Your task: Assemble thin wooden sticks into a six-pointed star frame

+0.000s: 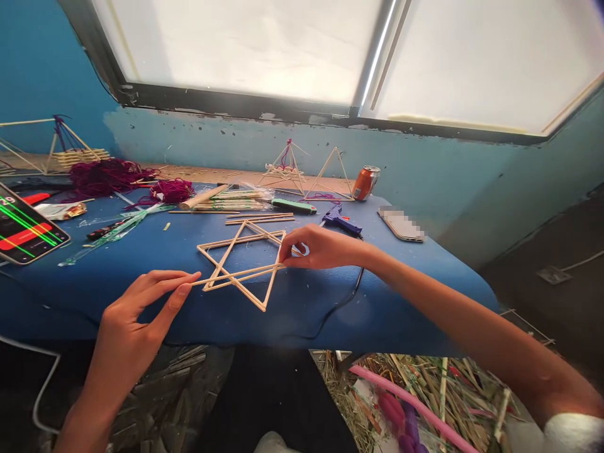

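A six-pointed star frame [245, 292] of thin wooden sticks lies on the blue tabletop [401, 302]. One loose-looking wooden stick [255, 271] crosses its near side from left to right. My left hand [132, 318] pinches that stick's left end between thumb and fingertips, just outside the star. At the star's right side, my right hand [318, 245] has its fingers closed around the stick's other end; the fingertips partly hide the joint there. Behind the star lie several spare sticks [259, 218]. A blue glue gun [337, 218] rests beyond my right hand.
Purple yarn [106, 179], a box cutter [293, 206] and bundled sticks [236, 200] lie at the back. An orange can [366, 183] stands near stick pyramids [328, 176]. Phones lie left [28, 229] and right [401, 224]. A black cord [342, 305] hangs over the front.
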### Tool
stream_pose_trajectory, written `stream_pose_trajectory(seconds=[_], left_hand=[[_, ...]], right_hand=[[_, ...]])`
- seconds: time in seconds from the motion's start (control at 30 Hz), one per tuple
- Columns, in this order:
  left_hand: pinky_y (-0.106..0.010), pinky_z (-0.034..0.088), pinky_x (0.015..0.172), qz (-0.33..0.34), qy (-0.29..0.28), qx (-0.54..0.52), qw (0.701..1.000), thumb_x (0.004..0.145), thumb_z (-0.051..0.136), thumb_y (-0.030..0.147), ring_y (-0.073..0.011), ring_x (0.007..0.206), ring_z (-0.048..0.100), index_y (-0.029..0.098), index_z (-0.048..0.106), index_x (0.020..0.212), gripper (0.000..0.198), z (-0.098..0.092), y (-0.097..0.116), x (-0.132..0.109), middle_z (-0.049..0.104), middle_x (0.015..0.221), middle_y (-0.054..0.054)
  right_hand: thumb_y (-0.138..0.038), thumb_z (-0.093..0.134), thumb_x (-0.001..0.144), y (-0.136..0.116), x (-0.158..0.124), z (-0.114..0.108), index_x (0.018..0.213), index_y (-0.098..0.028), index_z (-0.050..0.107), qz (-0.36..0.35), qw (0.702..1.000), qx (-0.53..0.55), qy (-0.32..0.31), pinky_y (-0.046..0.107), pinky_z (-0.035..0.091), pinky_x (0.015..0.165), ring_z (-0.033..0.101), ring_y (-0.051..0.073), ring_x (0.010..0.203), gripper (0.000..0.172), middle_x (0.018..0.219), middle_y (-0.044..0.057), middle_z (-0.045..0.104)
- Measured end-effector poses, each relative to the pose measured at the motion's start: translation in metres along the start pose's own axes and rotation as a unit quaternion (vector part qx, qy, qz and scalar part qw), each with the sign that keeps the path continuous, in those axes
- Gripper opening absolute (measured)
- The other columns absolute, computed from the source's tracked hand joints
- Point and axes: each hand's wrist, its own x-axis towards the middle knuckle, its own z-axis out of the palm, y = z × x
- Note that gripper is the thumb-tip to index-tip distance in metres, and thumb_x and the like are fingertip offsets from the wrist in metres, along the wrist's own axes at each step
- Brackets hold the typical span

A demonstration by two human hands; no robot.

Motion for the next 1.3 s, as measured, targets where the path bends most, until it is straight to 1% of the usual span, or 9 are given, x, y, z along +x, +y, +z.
stream_pose_trajectory(seconds=[0.13, 0.33, 0.47, 0.63, 0.8, 0.9, 1.0, 1.1, 1.3], left_hand=[[-0.03, 0.054, 0.096, -0.001, 0.001, -0.004, 1.0, 0.098, 0.068, 0.04, -0.0179, 0.099, 0.072, 0.035, 0.082, 0.103, 0.015, 0.004, -0.001, 0.0, 0.077, 0.105, 0.006], [-0.032, 0.054, 0.095, -0.004, -0.023, -0.02, 1.0, 0.101, 0.066, 0.038, -0.0189, 0.099, 0.071, 0.029, 0.082, 0.104, 0.019, 0.008, 0.004, -0.001, 0.077, 0.104, 0.001], [-0.031, 0.053, 0.095, -0.007, -0.03, -0.02, 0.999, 0.103, 0.063, 0.036, -0.0178, 0.101, 0.07, 0.028, 0.082, 0.105, 0.021, 0.01, 0.005, -0.003, 0.077, 0.104, -0.001], [-0.031, 0.053, 0.095, -0.007, -0.033, -0.022, 0.999, 0.103, 0.063, 0.034, -0.0181, 0.101, 0.07, 0.028, 0.082, 0.105, 0.02, 0.012, 0.005, -0.005, 0.077, 0.104, -0.001], [-0.031, 0.053, 0.094, -0.003, -0.032, -0.019, 0.999, 0.103, 0.063, 0.033, -0.0175, 0.101, 0.069, 0.027, 0.08, 0.106, 0.019, 0.013, 0.002, -0.006, 0.077, 0.104, -0.001], [-0.033, 0.051, 0.096, 0.008, -0.023, -0.003, 1.0, 0.099, 0.07, 0.033, -0.019, 0.101, 0.068, 0.027, 0.078, 0.108, 0.014, 0.015, 0.001, -0.007, 0.077, 0.107, -0.001], [-0.035, 0.05, 0.094, 0.025, -0.002, 0.029, 0.999, 0.094, 0.075, 0.031, -0.0208, 0.099, 0.065, 0.026, 0.077, 0.108, 0.014, 0.019, 0.001, -0.007, 0.077, 0.101, 0.0], [-0.036, 0.049, 0.091, 0.031, 0.006, 0.037, 0.999, 0.095, 0.074, 0.028, -0.0211, 0.096, 0.063, 0.026, 0.077, 0.105, 0.011, 0.023, 0.001, -0.007, 0.075, 0.095, -0.001], [-0.036, 0.049, 0.088, 0.017, 0.011, 0.029, 0.999, 0.097, 0.07, 0.028, -0.0207, 0.093, 0.061, 0.026, 0.077, 0.102, 0.009, 0.026, 0.001, -0.009, 0.074, 0.093, -0.001]], right_hand=[[-0.027, 0.068, 0.095, -0.002, 0.001, 0.002, 0.098, -0.018, 0.077, -0.009, 1.0, -0.011, 0.001, 0.026, 0.043, 0.073, 0.057, 0.011, 0.077, 0.013, 0.088, 0.001, 0.073], [-0.031, 0.068, 0.096, -0.006, 0.006, 0.008, 0.09, -0.017, 0.076, -0.02, 0.998, -0.047, 0.024, 0.027, 0.042, 0.073, 0.058, 0.012, 0.074, 0.017, 0.083, 0.002, 0.07], [-0.034, 0.068, 0.096, -0.009, 0.012, 0.014, 0.089, -0.019, 0.076, -0.024, 0.997, -0.066, 0.034, 0.027, 0.041, 0.072, 0.06, 0.012, 0.077, 0.018, 0.088, 0.002, 0.07], [-0.031, 0.068, 0.096, -0.021, 0.023, 0.026, 0.095, -0.02, 0.076, -0.05, 0.996, -0.05, 0.046, 0.028, 0.043, 0.076, 0.063, 0.014, 0.086, 0.013, 0.099, 0.004, 0.072], [-0.027, 0.067, 0.097, -0.026, 0.03, 0.033, 0.091, -0.021, 0.075, -0.077, 0.995, -0.051, 0.032, 0.029, 0.044, 0.079, 0.061, 0.014, 0.083, 0.011, 0.093, 0.003, 0.071], [-0.027, 0.068, 0.096, -0.025, 0.03, 0.034, 0.091, -0.02, 0.074, -0.073, 0.996, -0.049, 0.033, 0.029, 0.045, 0.08, 0.062, 0.014, 0.083, 0.011, 0.092, 0.003, 0.072], [-0.027, 0.069, 0.096, -0.023, 0.03, 0.034, 0.091, -0.021, 0.074, -0.069, 0.996, -0.043, 0.033, 0.029, 0.045, 0.08, 0.062, 0.014, 0.083, 0.01, 0.092, 0.003, 0.072], [-0.027, 0.068, 0.096, -0.023, 0.029, 0.034, 0.091, -0.021, 0.075, -0.071, 0.996, -0.041, 0.035, 0.028, 0.045, 0.079, 0.062, 0.013, 0.082, 0.01, 0.092, 0.003, 0.072], [-0.027, 0.069, 0.095, -0.023, 0.029, 0.035, 0.09, -0.021, 0.075, -0.062, 0.997, -0.04, 0.038, 0.027, 0.044, 0.076, 0.062, 0.014, 0.082, 0.01, 0.091, 0.003, 0.071]])
